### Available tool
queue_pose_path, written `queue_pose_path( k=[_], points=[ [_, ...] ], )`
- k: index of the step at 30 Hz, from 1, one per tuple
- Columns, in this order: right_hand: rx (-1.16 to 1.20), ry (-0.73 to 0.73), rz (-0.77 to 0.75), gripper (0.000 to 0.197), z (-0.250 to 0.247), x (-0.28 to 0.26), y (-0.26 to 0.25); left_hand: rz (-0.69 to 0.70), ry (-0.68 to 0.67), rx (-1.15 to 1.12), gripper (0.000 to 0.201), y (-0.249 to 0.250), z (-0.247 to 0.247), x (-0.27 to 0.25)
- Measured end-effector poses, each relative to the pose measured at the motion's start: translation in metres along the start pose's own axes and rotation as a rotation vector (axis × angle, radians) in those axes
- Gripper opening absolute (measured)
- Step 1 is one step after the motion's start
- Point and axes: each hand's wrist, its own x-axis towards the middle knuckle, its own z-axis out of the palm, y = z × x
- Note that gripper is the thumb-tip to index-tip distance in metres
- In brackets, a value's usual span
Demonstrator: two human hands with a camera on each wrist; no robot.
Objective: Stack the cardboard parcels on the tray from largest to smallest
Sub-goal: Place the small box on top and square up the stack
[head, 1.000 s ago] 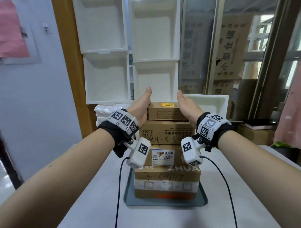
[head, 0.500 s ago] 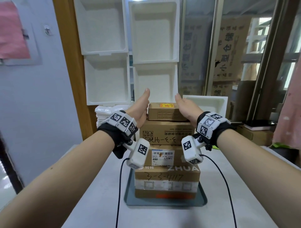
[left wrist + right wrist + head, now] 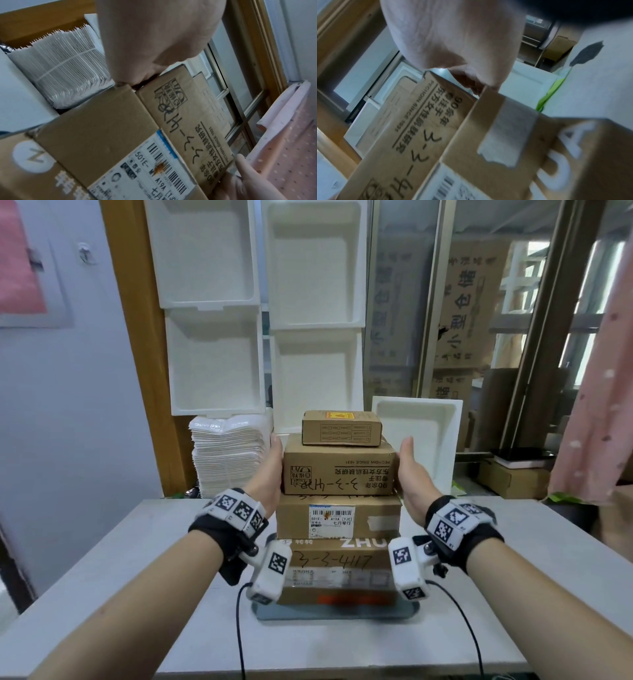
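Observation:
Four cardboard parcels stand stacked on a grey tray (image 3: pixel 337 614) on the table. The widest parcel (image 3: pixel 339 559) is at the bottom, with a labelled parcel (image 3: pixel 294 518) on it. On that sits a parcel with handwriting (image 3: pixel 339 470), and a small parcel (image 3: pixel 340 428) is on top. My left hand (image 3: pixel 272 470) lies flat against the left side of the handwritten parcel (image 3: pixel 188 121). My right hand (image 3: pixel 411 474) lies flat against the right side of that same parcel (image 3: pixel 419 128). Both hands have straight fingers and thumbs up. The fingers beyond each palm are hidden in the wrist views.
White foam trays (image 3: pixel 212 361) lean against the back wall, with another foam tray (image 3: pixel 418 433) at the back right. A pile of white bags (image 3: pixel 227 453) stands at the back left. A brown box (image 3: pixel 510 481) and pink cloth (image 3: pixel 596 405) are on the right.
Both hands have come down from the sides of the small top parcel to the sides of the handwritten parcel under it. The stack has not moved.

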Motion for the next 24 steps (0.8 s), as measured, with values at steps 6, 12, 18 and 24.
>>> queue_pose_path(
  k=[6,12,18,24],
  points=[
    [-0.016,0.032,0.005,0.093,0.01,-0.008,0.013,-0.003,0.028,0.061,0.07,-0.008,0.001,-0.006],
    [0.015,0.062,-0.029,0.089,0.014,-0.009,0.019,-0.025,0.071,0.089,0.085,-0.01,0.0,-0.005],
    [-0.009,0.064,-0.057,0.085,0.016,-0.009,0.022,-0.031,0.084,0.082,0.086,-0.009,0.002,-0.006],
    [-0.051,0.078,-0.092,0.08,0.015,-0.005,0.025,-0.054,0.1,0.072,0.095,-0.013,-0.002,0.005]
  ],
)
